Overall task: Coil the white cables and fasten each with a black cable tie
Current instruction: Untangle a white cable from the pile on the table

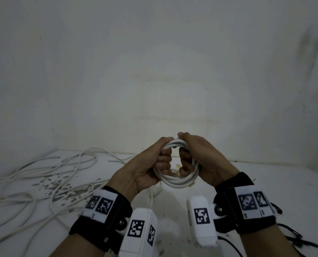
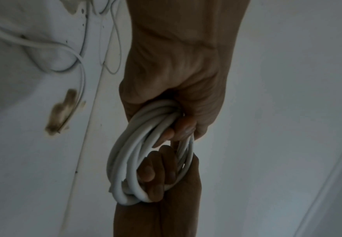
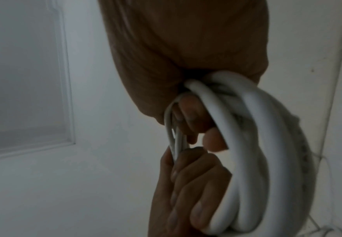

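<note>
A coil of white cable [image 1: 178,179] of several loops is held up above the table between both hands. My left hand [image 1: 154,164] grips its left side, fingers curled through the loop. My right hand [image 1: 197,156] grips the right side and top, fingers also curled through. In the left wrist view the left hand [image 2: 176,83] clasps the coil [image 2: 129,154] from above, and the right hand's fingers [image 2: 157,173] hold it from below. In the right wrist view the right hand [image 3: 186,64] wraps the coil [image 3: 257,160], with the left hand's fingers [image 3: 186,184] beneath. No black tie is visible on the coil.
Loose white cables [image 1: 43,173] lie tangled across the left part of the white table [image 1: 265,182], whose paint is chipped. Thin black strips [image 1: 293,238] lie at the right front by my right wrist. A pale wall stands close behind.
</note>
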The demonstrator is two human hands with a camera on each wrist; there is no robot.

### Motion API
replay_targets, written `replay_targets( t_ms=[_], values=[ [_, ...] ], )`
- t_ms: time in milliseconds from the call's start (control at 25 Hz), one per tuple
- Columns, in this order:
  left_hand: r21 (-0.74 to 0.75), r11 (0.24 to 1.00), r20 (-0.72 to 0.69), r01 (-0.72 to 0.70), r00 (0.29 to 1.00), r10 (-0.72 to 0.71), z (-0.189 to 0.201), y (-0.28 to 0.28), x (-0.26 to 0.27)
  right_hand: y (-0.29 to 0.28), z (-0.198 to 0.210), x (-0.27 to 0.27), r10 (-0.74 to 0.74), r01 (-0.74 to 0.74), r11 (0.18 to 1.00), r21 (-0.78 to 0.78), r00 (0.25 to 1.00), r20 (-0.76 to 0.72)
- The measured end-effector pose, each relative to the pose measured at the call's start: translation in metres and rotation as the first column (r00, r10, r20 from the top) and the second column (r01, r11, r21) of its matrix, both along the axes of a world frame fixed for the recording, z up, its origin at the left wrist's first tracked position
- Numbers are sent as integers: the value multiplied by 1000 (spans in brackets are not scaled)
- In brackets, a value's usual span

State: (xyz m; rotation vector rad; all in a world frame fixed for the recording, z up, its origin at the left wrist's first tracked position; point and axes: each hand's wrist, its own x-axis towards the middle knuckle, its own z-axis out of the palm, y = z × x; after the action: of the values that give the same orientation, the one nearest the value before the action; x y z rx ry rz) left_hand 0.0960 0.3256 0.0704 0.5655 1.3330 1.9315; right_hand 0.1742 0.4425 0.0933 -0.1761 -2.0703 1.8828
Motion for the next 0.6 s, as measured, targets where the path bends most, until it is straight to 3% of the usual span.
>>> replay_targets(
  t_ms=[240,600],
  values=[
    [4,997,-76,71,995,-71,-2,-3,-5,5,-4,-1,6,6,982,190,998,-63],
    [-44,981,143,191,973,-183,-10,-7,-6,0,-15,-9,-23,13,966,260,999,38]
  ],
)
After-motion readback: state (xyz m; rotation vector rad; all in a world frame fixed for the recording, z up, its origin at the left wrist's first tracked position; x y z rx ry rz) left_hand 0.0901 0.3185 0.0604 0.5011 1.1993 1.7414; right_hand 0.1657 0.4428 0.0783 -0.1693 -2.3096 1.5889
